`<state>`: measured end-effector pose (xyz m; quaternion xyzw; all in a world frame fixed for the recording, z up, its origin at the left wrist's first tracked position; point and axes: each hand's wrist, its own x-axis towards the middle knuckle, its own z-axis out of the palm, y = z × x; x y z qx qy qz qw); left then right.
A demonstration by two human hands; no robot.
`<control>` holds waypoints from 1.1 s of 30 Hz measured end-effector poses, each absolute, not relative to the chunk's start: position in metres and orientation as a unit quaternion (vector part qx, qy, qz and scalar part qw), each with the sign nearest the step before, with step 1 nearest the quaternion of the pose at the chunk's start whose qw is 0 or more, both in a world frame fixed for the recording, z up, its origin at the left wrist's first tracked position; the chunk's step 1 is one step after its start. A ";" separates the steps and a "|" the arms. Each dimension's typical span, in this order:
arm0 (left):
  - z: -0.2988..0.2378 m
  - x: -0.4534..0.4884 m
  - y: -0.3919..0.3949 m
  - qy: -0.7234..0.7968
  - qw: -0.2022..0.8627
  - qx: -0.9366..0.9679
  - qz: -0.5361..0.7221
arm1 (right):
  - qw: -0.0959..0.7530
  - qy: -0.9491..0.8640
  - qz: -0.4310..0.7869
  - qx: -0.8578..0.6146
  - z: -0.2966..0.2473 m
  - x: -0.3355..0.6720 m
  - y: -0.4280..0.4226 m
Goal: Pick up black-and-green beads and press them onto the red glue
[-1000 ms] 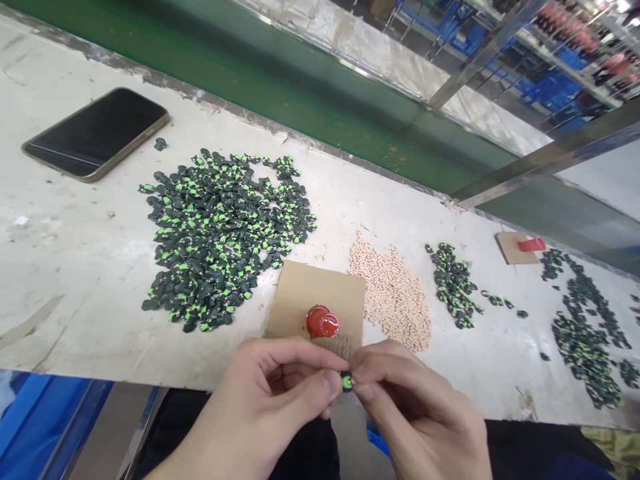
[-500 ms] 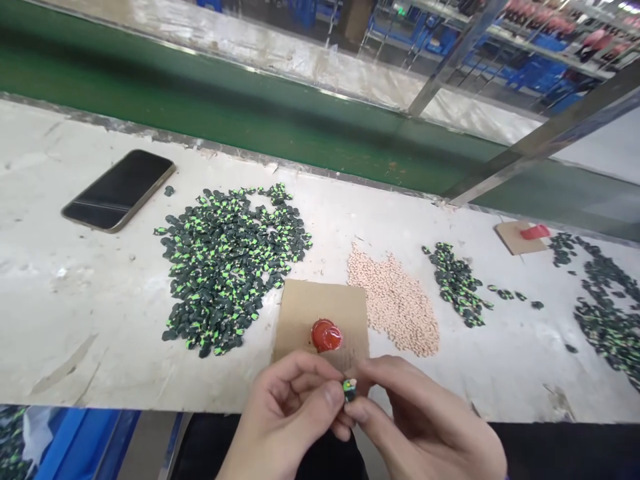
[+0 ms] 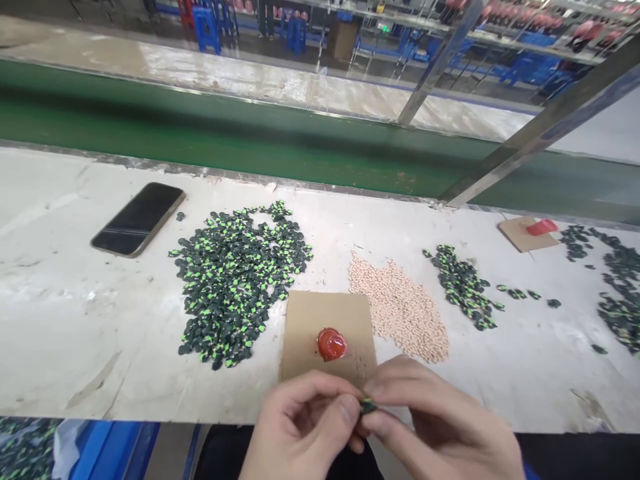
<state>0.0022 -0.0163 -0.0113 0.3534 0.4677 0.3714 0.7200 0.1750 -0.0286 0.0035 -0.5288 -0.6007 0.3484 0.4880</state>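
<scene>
Between the fingertips of my left hand (image 3: 315, 420) and my right hand (image 3: 430, 417) is a small dark-green piece (image 3: 369, 405) with bright green on it. Both hands pinch it at the table's front edge, and the fingers cover most of it. Just beyond them lies a cardboard square (image 3: 327, 307) bearing a glossy red blob (image 3: 331, 344). To the left spreads a big heap of dark-green and lime pieces (image 3: 240, 280). Right of the cardboard is a pile of tiny pale pink bits (image 3: 400, 303).
A phone (image 3: 139, 219) lies at the left. Smaller green piles (image 3: 463, 283) and a second cardboard piece (image 3: 520, 233) with a red item (image 3: 542, 227) are at the right. A green strip (image 3: 225, 137) and metal post (image 3: 530, 127) stand behind. A blue bin (image 3: 107, 447) sits below the table.
The small piece has turned between my fingers, and its pale part no longer shows. Both hands sit slightly lower and further right in view; the camera has tilted up a little.
</scene>
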 end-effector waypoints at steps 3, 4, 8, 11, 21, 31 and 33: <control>-0.020 -0.016 0.013 0.504 0.430 0.634 0.400 | 0.438 -0.539 0.247 -0.676 -0.008 0.215 -0.019; -0.022 -0.023 0.027 0.523 0.267 0.709 0.390 | 0.407 -0.497 0.174 -0.746 -0.013 0.233 -0.013; -0.031 -0.044 0.079 0.522 0.058 0.808 0.268 | 0.325 -0.416 -0.004 -0.849 -0.031 0.299 0.013; -0.035 -0.048 0.096 0.495 0.073 0.833 0.239 | 0.316 -0.438 -0.039 -0.840 -0.038 0.325 0.024; -0.038 -0.060 0.104 0.494 0.143 0.814 0.271 | 0.261 -0.684 0.017 -0.681 -0.041 0.272 0.039; -0.013 -0.056 0.096 0.596 0.356 0.607 0.388 | 0.262 -0.733 0.045 -0.626 -0.043 0.249 0.055; -0.005 -0.056 0.093 0.598 0.422 0.549 0.403 | 0.280 -0.724 0.047 -0.629 -0.043 0.250 0.055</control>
